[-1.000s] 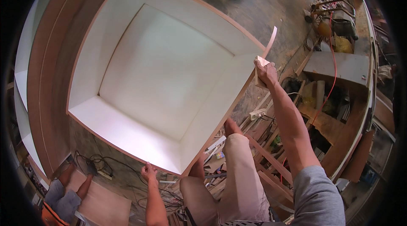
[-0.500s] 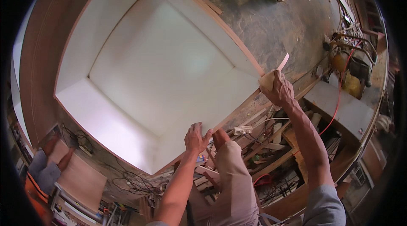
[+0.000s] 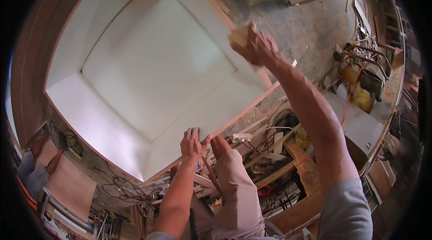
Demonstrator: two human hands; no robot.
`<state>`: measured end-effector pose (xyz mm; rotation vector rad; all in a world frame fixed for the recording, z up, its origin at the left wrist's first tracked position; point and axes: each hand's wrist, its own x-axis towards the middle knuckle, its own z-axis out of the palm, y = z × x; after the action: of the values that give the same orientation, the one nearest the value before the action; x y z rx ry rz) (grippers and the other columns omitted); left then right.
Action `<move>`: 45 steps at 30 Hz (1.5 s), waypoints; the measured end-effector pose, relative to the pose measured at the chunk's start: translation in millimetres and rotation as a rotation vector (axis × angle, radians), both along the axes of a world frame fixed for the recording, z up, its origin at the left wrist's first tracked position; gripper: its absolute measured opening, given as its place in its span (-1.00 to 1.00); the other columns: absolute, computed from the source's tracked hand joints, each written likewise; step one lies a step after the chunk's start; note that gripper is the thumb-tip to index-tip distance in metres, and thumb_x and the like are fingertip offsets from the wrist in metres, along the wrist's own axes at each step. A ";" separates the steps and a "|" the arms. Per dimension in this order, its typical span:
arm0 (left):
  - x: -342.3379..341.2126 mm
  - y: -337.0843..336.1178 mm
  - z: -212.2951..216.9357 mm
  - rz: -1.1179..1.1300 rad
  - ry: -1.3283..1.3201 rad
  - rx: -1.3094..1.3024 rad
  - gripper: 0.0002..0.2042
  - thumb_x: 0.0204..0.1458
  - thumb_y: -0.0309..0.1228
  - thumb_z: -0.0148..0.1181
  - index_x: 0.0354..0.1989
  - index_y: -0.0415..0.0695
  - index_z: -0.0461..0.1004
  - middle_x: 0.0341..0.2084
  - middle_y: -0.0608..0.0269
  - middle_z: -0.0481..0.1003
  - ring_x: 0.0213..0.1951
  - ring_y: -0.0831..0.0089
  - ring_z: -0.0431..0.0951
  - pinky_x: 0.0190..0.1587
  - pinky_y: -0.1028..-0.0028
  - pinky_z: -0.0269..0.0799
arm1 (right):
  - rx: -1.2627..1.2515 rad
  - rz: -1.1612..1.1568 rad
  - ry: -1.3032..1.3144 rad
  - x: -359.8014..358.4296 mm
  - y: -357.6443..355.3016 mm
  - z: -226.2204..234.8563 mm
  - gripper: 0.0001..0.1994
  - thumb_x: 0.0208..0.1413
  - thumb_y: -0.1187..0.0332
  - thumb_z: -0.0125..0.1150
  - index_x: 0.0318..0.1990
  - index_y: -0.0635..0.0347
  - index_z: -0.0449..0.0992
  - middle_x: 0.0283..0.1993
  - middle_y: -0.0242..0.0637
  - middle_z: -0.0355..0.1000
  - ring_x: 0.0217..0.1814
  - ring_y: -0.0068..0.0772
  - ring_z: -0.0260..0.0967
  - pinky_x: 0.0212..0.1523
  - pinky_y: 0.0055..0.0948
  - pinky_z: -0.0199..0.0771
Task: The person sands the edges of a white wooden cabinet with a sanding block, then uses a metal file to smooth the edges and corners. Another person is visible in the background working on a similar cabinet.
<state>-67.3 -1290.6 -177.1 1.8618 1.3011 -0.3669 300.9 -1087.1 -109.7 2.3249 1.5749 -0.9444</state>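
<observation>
Two bare hands work a big, stiff, likely heavy white-lined wooden cabinet box (image 3: 148,64) filling the view from nine to twelve o'clock: left hand (image 3: 193,143) spread flat on its near rim, right hand (image 3: 256,46) clenched around a small tan block (image 3: 240,36) at one o'clock.

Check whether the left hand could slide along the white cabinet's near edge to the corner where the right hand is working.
Probably yes. The left hand already rests on the white cabinet's near edge, and nothing sits on that edge up to the right hand, which grips a small wooden block.
</observation>
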 end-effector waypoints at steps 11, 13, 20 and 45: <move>2.8 3.8 -1.7 0.035 -0.011 0.069 -0.31 0.09 0.30 0.00 -0.17 -0.23 0.47 -0.20 0.02 0.47 -0.14 0.02 0.55 -0.19 0.13 0.59 | 0.003 -0.036 -0.047 13.3 -65.9 -11.8 -0.23 0.06 -0.18 0.22 0.06 0.46 0.24 -0.17 0.21 0.48 -0.09 0.18 0.49 -0.07 0.01 0.50; -0.6 5.4 -1.8 0.041 -0.006 0.079 -0.32 0.09 0.30 0.01 -0.17 -0.22 0.47 -0.18 0.02 0.47 -0.13 0.03 0.55 -0.19 0.13 0.59 | 0.033 0.006 -0.061 -1.4 1.4 -17.2 -0.21 0.06 -0.21 0.19 0.04 0.49 0.24 -0.17 0.22 0.50 -0.09 0.18 0.50 -0.06 -0.02 0.51; -0.2 6.3 -3.3 0.022 0.000 0.048 -0.30 0.07 0.31 0.02 -0.14 -0.24 0.46 -0.15 0.01 0.46 -0.08 0.05 0.55 -0.14 0.14 0.57 | 0.066 -0.055 -0.054 -22.3 132.9 -4.2 -0.22 0.06 -0.19 0.16 0.05 0.51 0.24 -0.18 0.19 0.52 -0.06 0.15 0.52 -0.03 -0.04 0.52; -15.1 23.7 -3.5 0.046 -0.075 -0.019 -0.26 0.01 0.33 0.10 -0.20 -0.29 0.50 -0.28 0.02 0.50 -0.24 0.06 0.60 -0.21 0.18 0.59 | 0.292 0.089 -0.209 -63.8 426.3 -49.3 -0.10 0.00 -0.41 0.01 0.27 0.19 0.35 0.14 0.14 0.43 0.23 0.01 0.41 0.18 -0.16 0.43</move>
<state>-82.4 -1266.9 -180.6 1.8097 1.2833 -0.2817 237.1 -660.8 -159.0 2.4177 1.8096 -0.4580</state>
